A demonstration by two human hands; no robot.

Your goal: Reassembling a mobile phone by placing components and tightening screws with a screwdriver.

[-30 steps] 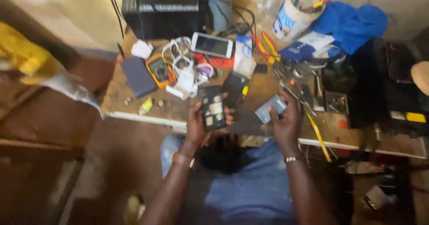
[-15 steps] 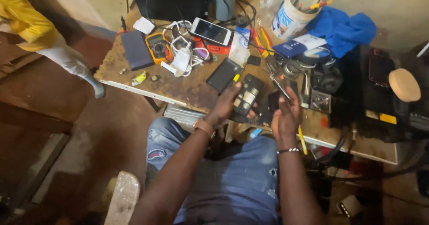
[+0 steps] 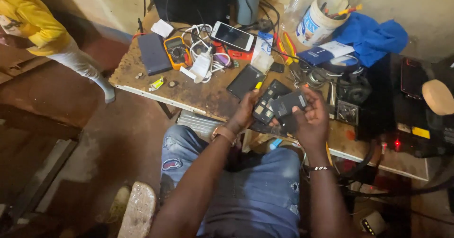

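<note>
Left hand [image 3: 247, 109] gripping opened black phone body with bare circuit boards [image 3: 266, 106] over near edge of worn wooden workbench [image 3: 198, 96], right hand [image 3: 309, 120] pinching flat dark grey battery [image 3: 288, 104] just beside it, yellow multimeter [image 3: 177, 51] further back on workbench, white-cased smartphone [image 3: 232, 35] behind that

— What is being hidden? 
— Part of the opened phone [image 3: 266, 106] is being covered by the left hand [image 3: 246, 111]. 
— And cut off? 
— The person in yellow [image 3: 33, 25] is being cropped at the left edge.
</note>
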